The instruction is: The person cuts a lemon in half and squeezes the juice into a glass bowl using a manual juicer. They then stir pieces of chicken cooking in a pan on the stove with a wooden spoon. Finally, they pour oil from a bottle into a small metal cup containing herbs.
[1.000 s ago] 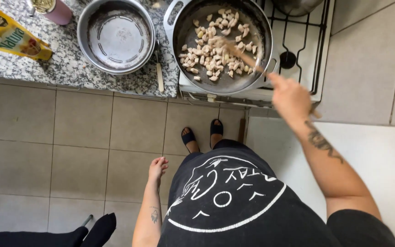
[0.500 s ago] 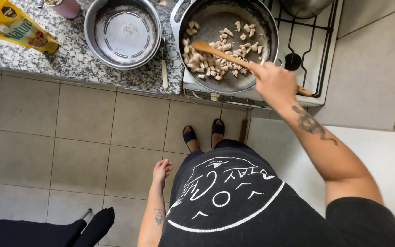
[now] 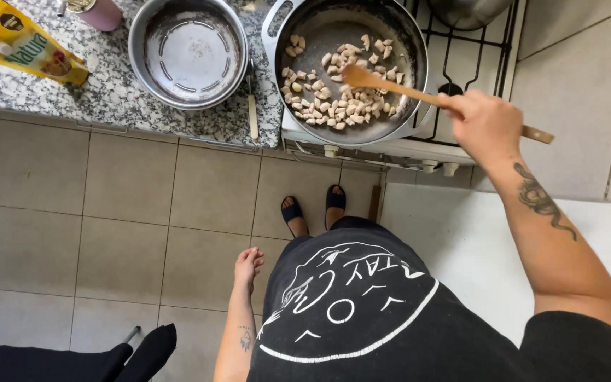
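- The right hand (image 3: pixel 486 124) is wrapping closed around the wooden spoon (image 3: pixel 419 95), gripping it well up the handle, with the butt end poking out past the fist toward the wall tiles.
- The spoon's blade is resting down among the pale diced pieces (image 3: pixel 334 99), near the middle of the pan (image 3: pixel 408 53).
- That spoon is looking light and rigid, dry wood, so not slippery; a hold far back on the handle, as here, is keeping the fingers away from the heat.
- The pieces are looking small, soft and loose, likely to slide about on the dark pan floor rather than stick in a clump.
- The pan is sitting on the stove (image 3: pixel 461 42), and I'd judge it heavy and hot; its side handle (image 3: pixel 274 21) is the place to take it.
- The left hand (image 3: pixel 247 265) is hanging loose by the hip, fingers relaxed and slightly curled, touching nothing.
- Further out, an empty metal bowl (image 3: pixel 189 53) and a yellow packet (image 3: pixel 26 46) are lying on the speckled counter (image 3: pixel 107 99), well apart from the pan.
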